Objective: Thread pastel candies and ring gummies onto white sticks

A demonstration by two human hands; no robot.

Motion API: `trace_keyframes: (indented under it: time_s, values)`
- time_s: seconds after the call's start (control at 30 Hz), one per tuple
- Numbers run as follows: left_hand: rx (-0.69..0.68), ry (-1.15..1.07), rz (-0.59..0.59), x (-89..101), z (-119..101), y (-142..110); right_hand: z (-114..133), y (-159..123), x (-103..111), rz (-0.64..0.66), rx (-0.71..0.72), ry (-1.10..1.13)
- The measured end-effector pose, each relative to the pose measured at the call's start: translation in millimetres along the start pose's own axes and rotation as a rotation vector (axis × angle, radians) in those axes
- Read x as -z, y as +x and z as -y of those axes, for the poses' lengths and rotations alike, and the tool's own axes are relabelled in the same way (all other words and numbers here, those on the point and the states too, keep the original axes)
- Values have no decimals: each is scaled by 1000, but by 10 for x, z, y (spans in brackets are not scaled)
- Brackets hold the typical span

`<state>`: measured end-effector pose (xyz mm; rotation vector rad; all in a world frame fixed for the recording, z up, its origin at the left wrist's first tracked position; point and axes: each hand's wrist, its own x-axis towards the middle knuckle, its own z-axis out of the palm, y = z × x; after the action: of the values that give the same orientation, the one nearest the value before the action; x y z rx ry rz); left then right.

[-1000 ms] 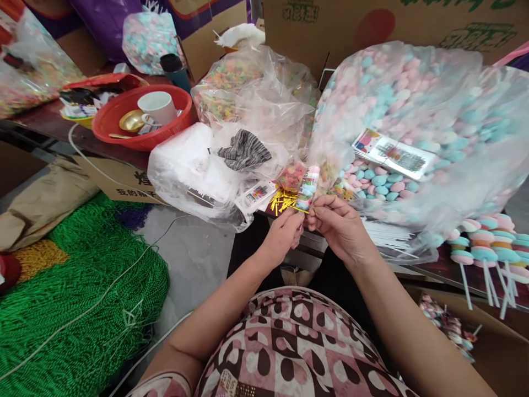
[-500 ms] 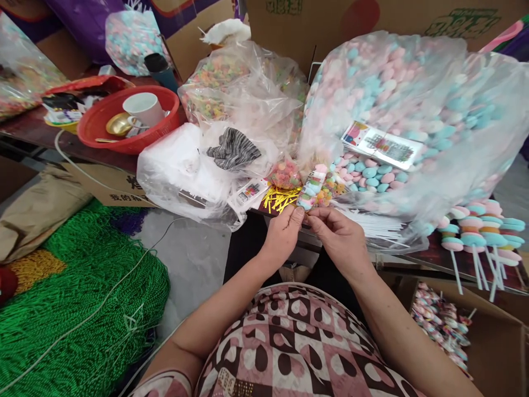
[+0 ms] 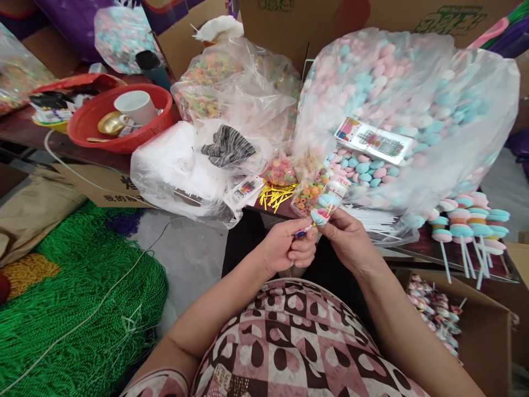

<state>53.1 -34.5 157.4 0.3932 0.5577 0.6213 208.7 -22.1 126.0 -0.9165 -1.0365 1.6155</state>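
A wrapped marshmallow skewer (image 3: 332, 199) in a printed clear bag is held between my hands, tilted up to the right. My left hand (image 3: 291, 245) is closed around the gathered lower end of the bag and its stick. At the bag's lower right side, my right hand (image 3: 349, 237) pinches the wrapper with thumb and fingers. Just beyond lie gold twist ties (image 3: 276, 197), a bag of ring gummies (image 3: 309, 193) and a bag of reddish gummies (image 3: 280, 168). White sticks (image 3: 370, 220) lie right of my right hand.
A big bag of pink and blue marshmallows (image 3: 450, 127) fills the back right, with printed wrappers (image 3: 374, 141) on it. Unwrapped marshmallow skewers (image 3: 467, 220) overhang the right table edge, above a carton (image 3: 483, 342) with wrapped ones. A red basin (image 3: 144, 135) stands left; green strings (image 3: 95, 298) cover the lower left.
The skewer has tilted over to the right. My left hand has turned and closed around its lower end, while my right hand has shifted slightly up along the bag.
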Motion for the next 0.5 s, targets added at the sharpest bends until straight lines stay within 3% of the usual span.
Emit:
trace_keyframes:
  time_s: [0.1,0.17,0.37,0.5]
  values:
    - [80,-58,90,-11,23,-4,-9,-40,81,111,13,-50]
    - [86,-71,99,-15,40,9,-50,-49,109,107,13,-48]
    - [-18,-40,2,-34,53,80,-179,24,76,-139,65,-50]
    - [-107,40,-119,-62,76,151,-122,-7,55,-225,215,-402]
